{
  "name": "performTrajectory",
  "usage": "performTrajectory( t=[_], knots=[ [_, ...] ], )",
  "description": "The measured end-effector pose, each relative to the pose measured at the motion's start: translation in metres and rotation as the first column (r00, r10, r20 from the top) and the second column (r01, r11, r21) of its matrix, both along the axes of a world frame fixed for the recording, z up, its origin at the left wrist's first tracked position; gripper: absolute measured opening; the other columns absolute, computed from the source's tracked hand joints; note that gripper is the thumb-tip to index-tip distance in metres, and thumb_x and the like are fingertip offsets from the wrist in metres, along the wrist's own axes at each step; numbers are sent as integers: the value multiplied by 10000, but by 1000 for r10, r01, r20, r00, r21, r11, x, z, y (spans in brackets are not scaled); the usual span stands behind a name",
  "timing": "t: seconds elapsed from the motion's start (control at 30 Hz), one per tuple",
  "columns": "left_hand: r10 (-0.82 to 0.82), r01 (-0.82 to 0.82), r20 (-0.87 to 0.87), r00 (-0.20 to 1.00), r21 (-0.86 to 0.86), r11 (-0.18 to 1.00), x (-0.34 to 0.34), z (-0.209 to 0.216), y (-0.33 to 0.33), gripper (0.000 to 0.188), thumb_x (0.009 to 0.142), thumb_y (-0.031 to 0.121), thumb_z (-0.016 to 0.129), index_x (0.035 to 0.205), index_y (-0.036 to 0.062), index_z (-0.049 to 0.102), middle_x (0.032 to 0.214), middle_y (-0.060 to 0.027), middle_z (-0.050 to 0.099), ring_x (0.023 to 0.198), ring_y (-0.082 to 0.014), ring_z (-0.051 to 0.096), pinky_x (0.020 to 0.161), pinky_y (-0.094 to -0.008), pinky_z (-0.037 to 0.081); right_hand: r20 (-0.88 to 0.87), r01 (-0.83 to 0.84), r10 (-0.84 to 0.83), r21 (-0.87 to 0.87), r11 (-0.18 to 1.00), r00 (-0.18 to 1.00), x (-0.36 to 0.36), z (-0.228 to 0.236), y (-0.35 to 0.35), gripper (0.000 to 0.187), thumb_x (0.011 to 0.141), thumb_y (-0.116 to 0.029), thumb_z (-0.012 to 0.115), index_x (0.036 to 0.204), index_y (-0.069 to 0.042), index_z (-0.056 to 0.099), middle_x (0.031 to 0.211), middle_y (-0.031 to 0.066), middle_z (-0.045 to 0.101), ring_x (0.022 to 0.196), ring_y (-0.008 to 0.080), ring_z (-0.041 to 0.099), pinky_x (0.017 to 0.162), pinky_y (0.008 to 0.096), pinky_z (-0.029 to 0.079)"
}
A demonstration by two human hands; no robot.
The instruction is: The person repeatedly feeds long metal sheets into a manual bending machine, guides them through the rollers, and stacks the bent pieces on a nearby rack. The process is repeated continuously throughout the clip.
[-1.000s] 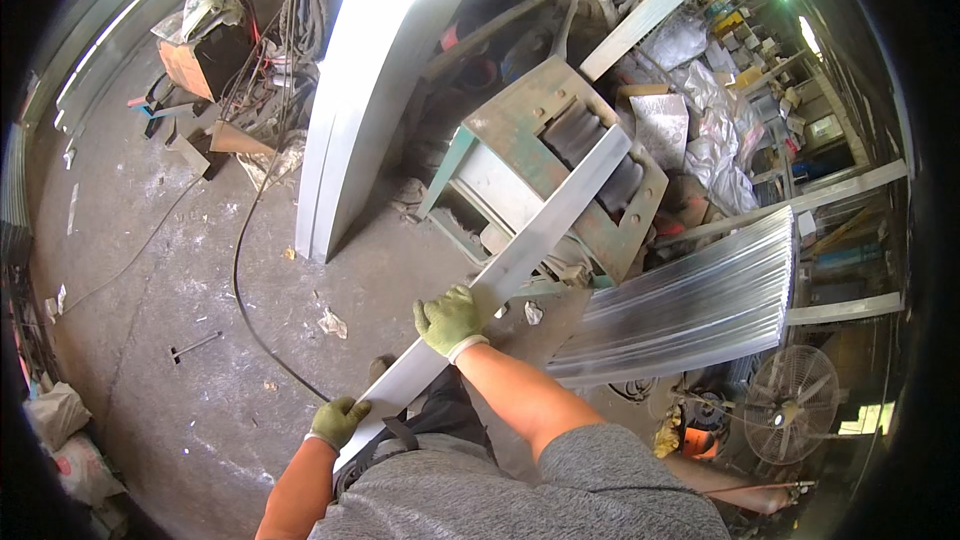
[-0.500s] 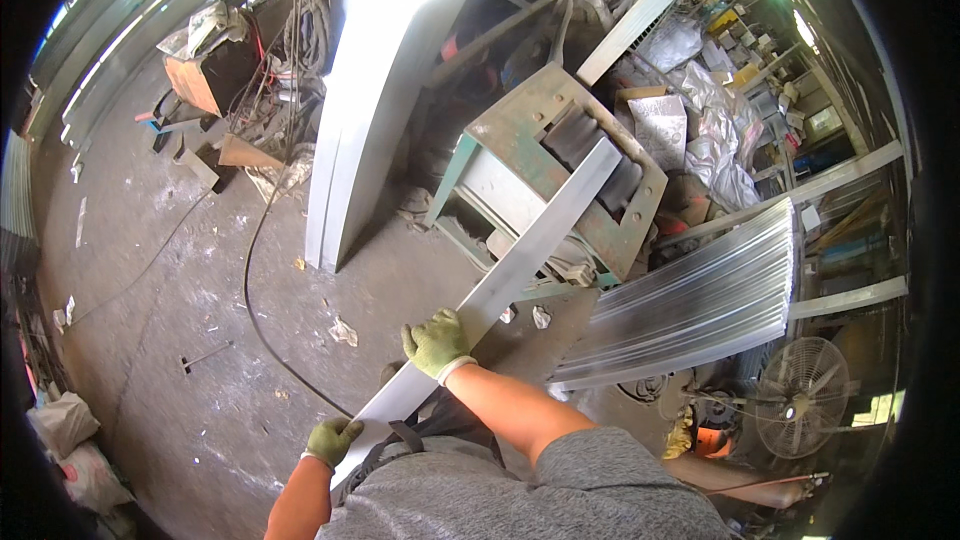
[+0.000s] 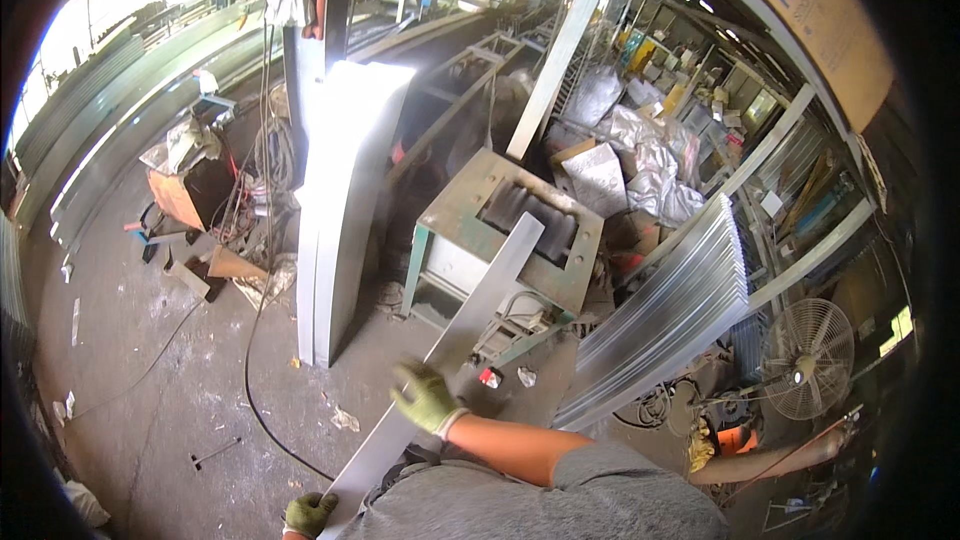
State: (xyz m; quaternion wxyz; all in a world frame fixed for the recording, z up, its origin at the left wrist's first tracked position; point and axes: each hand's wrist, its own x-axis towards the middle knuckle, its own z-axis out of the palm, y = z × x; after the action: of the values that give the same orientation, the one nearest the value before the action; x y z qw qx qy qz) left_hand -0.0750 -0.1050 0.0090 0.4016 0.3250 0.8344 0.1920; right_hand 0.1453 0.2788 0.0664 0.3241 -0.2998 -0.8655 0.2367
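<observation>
A long, flat grey metal strip (image 3: 480, 305) runs slantwise from my body up to a green-framed machine (image 3: 465, 202). Its far end lies over the dark roller (image 3: 568, 230) in the machine's top opening. My left hand (image 3: 311, 513), in a green work glove, is closed round the strip's near end at the lower edge of the view. Further up, my gloved right hand (image 3: 428, 400) is over the strip's middle, its fingers near the left edge. Motion blurs those fingers, so their grip cannot be made out.
A tall pale stack of metal profiles (image 3: 335, 240) stands left of the machine. To the right are stacked ribbed metal lengths (image 3: 660, 305) and a caged fan (image 3: 808, 358). A dark cable (image 3: 250, 380) curves over the floor. Silvery sheeting (image 3: 655, 165) lies behind the machine.
The view has tilted up, bringing in a cardboard box at upper right. The strip's far end has drawn back slightly over the roller. My right hand has shifted toward the strip's left edge.
</observation>
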Motion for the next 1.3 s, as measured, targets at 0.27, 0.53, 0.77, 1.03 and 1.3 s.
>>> performTrajectory(
  t=[0.27,0.53,0.77,1.03,1.3],
  knots=[
    [28,189,-414,910,473,860,24,19,82,329,810,265,901,990,72,705,902,-147,742,837,-395,731,772,-523,574,-395,-57,-596,-862,504,699,92,82,114,983,982,-728,713,1686,-106,424,1690,106,470,1494,345,495,1219,494,427],
    [56,460,-664,745,573,678,20,14,84,505,813,36,762,1287,68,588,1402,-239,646,1284,-492,618,1081,-621,489,-370,-315,-771,-921,230,518,81,78,146,479,1011,-332,831,1371,-51,687,1319,96,739,1212,289,702,1027,459,573],
    [-147,338,-402,904,461,820,13,52,149,755,840,260,891,1467,3,558,1603,-314,509,1447,-513,523,1187,-571,460,-422,-578,-725,-815,42,544,52,32,91,314,1051,-182,738,1334,-51,700,1301,104,738,1241,264,690,1088,474,549],
    [-124,503,-522,844,692,518,86,234,391,1161,812,462,956,1641,-77,346,1625,-341,469,1480,-503,514,1233,-510,458,-428,-337,-178,-857,389,886,9,25,70,400,1144,-176,571,1486,28,610,1435,109,674,1312,196,633,1160,374,507],
    [113,359,-492,863,755,549,91,298,496,1219,867,328,939,1694,-74,139,1643,-236,435,1516,-383,454,1330,-449,285,-308,-374,224,-843,386,925,2,38,96,354,1041,-183,794,1344,-9,739,1246,25,776,1119,121,681,987,326,554]
  ],
)
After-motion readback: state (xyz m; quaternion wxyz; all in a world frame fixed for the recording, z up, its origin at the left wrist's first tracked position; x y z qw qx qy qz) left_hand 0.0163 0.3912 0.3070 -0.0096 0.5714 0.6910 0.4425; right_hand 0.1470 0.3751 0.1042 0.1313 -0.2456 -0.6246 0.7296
